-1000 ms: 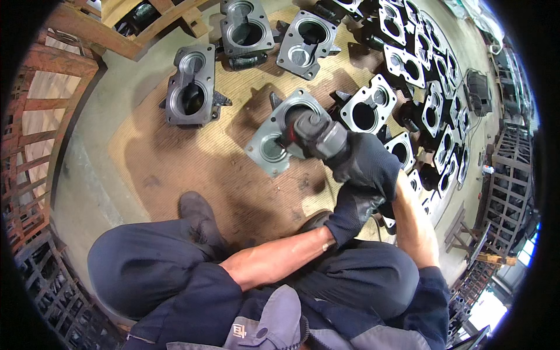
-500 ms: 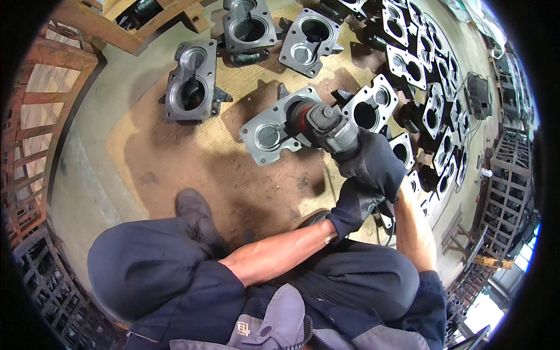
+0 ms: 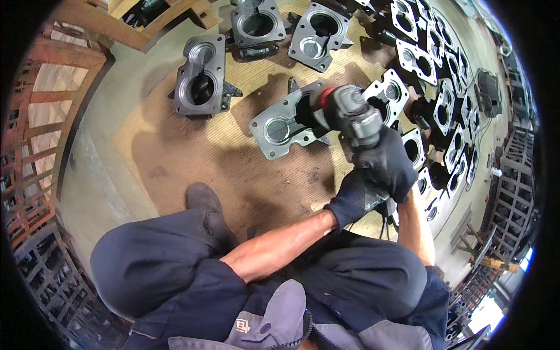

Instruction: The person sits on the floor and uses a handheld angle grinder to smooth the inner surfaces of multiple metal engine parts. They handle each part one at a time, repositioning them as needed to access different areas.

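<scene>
Both my gloved hands are closed on an angle grinder (image 3: 359, 119). My right hand (image 3: 389, 166) wraps the body just behind the gear head, while my left hand (image 3: 357, 197) grips farther back, close beneath it. The grinder's head, with a red ring, hangs over the right part of a metal casting (image 3: 279, 129). This casting lies on the matting, its machined flat face up, with two round bores. The head hides part of the larger bore, and I cannot tell whether the disc touches metal.
Similar castings stand beyond, one at the left (image 3: 201, 76), and many more crowd the right side. They rest on ribbed tan matting (image 3: 233, 169). A rusty slatted metal crate (image 3: 44, 125) stands at far left, a wooden frame (image 3: 169, 23) at the top. Cords trail below my hands.
The grinder and both my hands have shifted right, so its head sits farther from the casting's left bore. The whole view has slid slightly too.
</scene>
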A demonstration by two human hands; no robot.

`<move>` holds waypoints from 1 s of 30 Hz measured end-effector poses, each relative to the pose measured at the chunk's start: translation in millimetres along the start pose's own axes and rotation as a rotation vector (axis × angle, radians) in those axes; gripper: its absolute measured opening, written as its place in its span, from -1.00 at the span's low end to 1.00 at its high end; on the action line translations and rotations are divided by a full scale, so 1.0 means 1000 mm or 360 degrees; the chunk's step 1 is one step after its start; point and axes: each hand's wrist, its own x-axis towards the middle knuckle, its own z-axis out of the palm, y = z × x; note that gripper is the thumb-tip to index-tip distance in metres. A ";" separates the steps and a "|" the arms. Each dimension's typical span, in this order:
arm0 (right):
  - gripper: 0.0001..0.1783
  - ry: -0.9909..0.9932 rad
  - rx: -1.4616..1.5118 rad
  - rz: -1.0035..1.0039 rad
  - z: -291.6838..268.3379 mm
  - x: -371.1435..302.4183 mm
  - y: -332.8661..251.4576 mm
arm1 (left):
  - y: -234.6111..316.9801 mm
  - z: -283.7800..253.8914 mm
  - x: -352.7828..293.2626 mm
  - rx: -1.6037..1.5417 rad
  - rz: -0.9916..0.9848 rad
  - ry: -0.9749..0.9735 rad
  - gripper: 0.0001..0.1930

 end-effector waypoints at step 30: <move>-0.63 0.0344 0.0612 -0.0352 -0.018 -0.049 0.027 | -0.068 -0.094 -0.046 0.0472 0.0043 0.1491 -0.54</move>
